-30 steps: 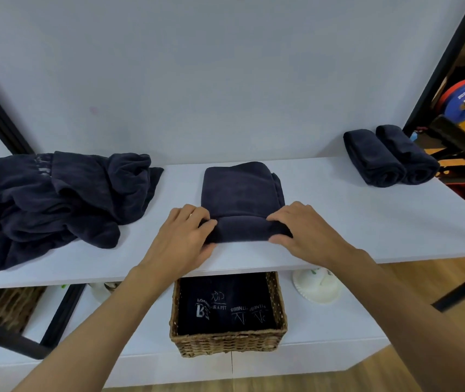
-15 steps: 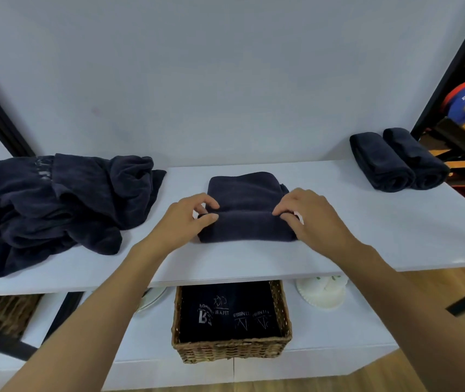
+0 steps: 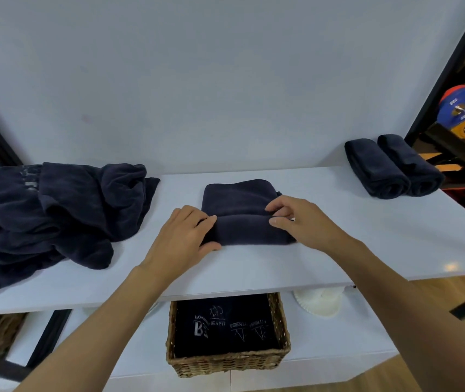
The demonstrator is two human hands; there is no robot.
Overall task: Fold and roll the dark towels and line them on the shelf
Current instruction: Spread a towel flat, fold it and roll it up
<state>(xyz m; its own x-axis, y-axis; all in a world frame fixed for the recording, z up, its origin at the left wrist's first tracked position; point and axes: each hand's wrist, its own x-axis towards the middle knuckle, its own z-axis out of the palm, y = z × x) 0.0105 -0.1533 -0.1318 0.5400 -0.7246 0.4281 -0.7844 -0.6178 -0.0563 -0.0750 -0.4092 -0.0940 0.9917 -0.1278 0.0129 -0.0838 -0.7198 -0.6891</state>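
The left hand (image 3: 186,236) is curling round the left end of the roll, fingers lying over its top and thumb tucking in at the near side. The right hand (image 3: 304,222) is pinching the right end, fingertips hooking into the crease where the roll meets flat cloth. Between them the dark towel (image 3: 239,199) is lying mid-shelf, its near part wound into a thick roll and a short flat stretch lying toward the wall. Judging by that, the rolling step is well under way. The next move is calling for both hands to turn the roll away evenly, gripping the ends tight so it is not coning or loosening. On the white shelf (image 3: 352,250), two rolled towels (image 3: 375,171) are sitting side by side and touching at the far right, well apart from the hands. A heap of unfolded towels (image 3: 50,210) is waiting at the left. Below, a wicker basket (image 3: 228,363) is holding dark cloth.
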